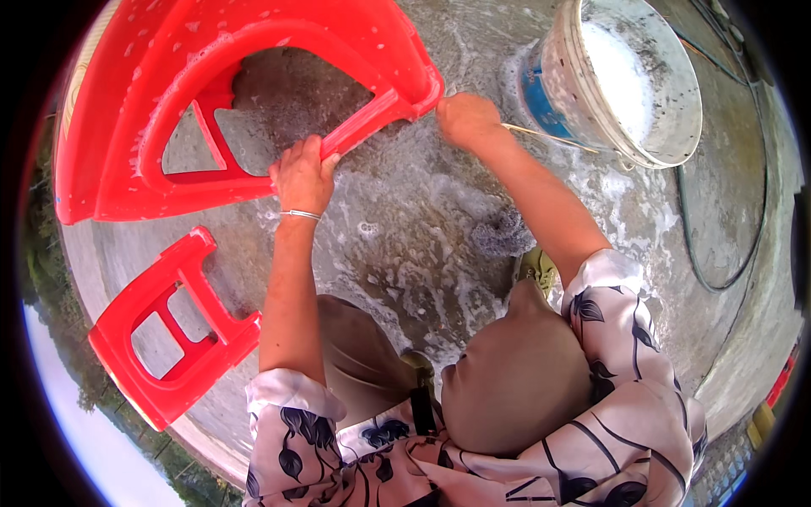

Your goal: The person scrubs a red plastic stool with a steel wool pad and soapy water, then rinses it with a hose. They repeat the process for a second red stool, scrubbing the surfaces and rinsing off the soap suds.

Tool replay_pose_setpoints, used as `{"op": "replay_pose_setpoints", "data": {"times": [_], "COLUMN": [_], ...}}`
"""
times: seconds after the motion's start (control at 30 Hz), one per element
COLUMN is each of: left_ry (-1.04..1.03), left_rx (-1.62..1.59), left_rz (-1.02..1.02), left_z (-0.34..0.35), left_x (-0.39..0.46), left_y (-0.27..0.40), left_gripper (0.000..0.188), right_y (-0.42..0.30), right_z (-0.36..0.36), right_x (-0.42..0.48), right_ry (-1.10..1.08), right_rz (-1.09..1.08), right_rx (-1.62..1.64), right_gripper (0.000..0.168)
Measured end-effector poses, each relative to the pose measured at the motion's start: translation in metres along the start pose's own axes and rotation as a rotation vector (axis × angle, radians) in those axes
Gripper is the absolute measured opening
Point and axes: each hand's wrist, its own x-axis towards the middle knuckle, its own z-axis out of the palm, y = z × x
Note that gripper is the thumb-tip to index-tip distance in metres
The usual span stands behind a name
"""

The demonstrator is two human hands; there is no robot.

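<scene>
A large red plastic frame [253, 19], an open arch flecked with suds, fills the upper left. My left hand [303, 174] grips its lower bar. At the frame's right corner, my right hand [469, 120] is closed around a thin straw-coloured stick [545, 134], whose end points right; what its fingers hold at the far side is hidden. A wet grey scrubbing mesh [504, 233] lies on the ground beside my shoe. To the right of my right hand is a dirty white plastic bucket [675, 95] with white foam inside.
A smaller red plastic piece [152, 355] with openings lies at the left. Foamy water covers the concrete ground [393, 209] between my hands and knees. A dark hose [716, 288] curves along the right, past the bucket.
</scene>
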Motion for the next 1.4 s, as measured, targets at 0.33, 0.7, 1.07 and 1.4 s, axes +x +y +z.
{"op": "replay_pose_setpoints", "data": {"times": [0.33,0.7,1.07,1.4], "left_ry": [0.04,0.457,0.959,0.916], "left_rx": [-0.018,-0.943,-1.469,-1.728], "left_rz": [-0.025,-0.401,-0.389,-0.327], "left_z": [0.0,-0.033,-0.069,-0.062], "left_x": [0.0,-0.088,-0.01,0.005], "left_y": [0.005,-0.048,-0.096,-0.109], "left_gripper": [0.034,0.034,0.044,0.026], "right_y": [-0.002,0.005,0.014,-0.004], "right_z": [0.01,0.018,0.033,0.061], "right_x": [-0.009,-0.009,-0.003,-0.029], "right_ry": [0.026,0.227,0.344,0.398], "right_rz": [0.036,-0.047,0.07,0.101], "right_rx": [0.048,0.142,0.23,0.56], "right_gripper": [0.022,0.021,0.02,0.032]}}
